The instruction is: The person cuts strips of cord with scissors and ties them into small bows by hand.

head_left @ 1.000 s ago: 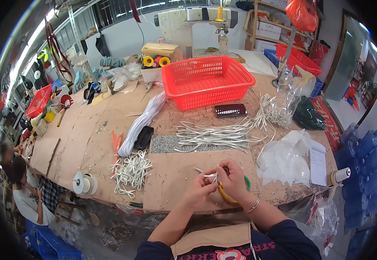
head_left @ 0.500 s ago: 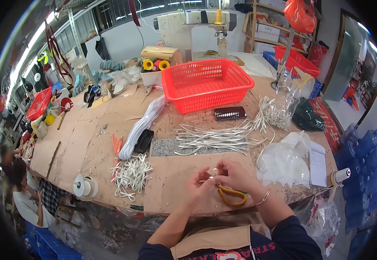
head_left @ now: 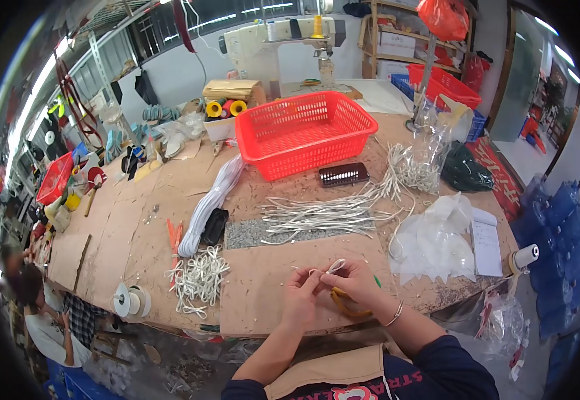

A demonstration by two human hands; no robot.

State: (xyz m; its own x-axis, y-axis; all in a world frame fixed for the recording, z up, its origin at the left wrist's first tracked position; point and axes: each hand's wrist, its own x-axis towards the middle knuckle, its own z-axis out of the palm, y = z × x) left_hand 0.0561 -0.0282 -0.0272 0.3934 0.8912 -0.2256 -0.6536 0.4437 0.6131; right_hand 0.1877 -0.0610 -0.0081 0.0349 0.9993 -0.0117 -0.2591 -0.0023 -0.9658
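Note:
Over the front edge of the table, both my hands work on a short white cord point(head_left: 337, 265), which bends into a small loop above the fingertips. My left hand point(head_left: 300, 293) pinches it between thumb and fingers. My right hand point(head_left: 358, 283) is closed on the cord too, its fingertips close to those of the left. Yellow-handled scissors point(head_left: 343, 307) lie partly hidden under my right hand. Beyond the hands, straight white cord pieces point(head_left: 317, 217) are spread over a grey speckled slab point(head_left: 243, 235). To the left sits a pile of looped, knotted white cords point(head_left: 202, 277).
A red plastic basket point(head_left: 307, 137) stands behind the cords, near a black slotted holder point(head_left: 343, 175). A white cord bundle point(head_left: 213, 203) lies left. Clear plastic sheets point(head_left: 433, 240) and a notepad point(head_left: 485, 243) lie right. Another person point(head_left: 53, 333) sits at far left.
A cord loop now stands up from between my fingertips, where a small white bit showed before. My right hand now covers more of the scissors. The view has shifted slightly.

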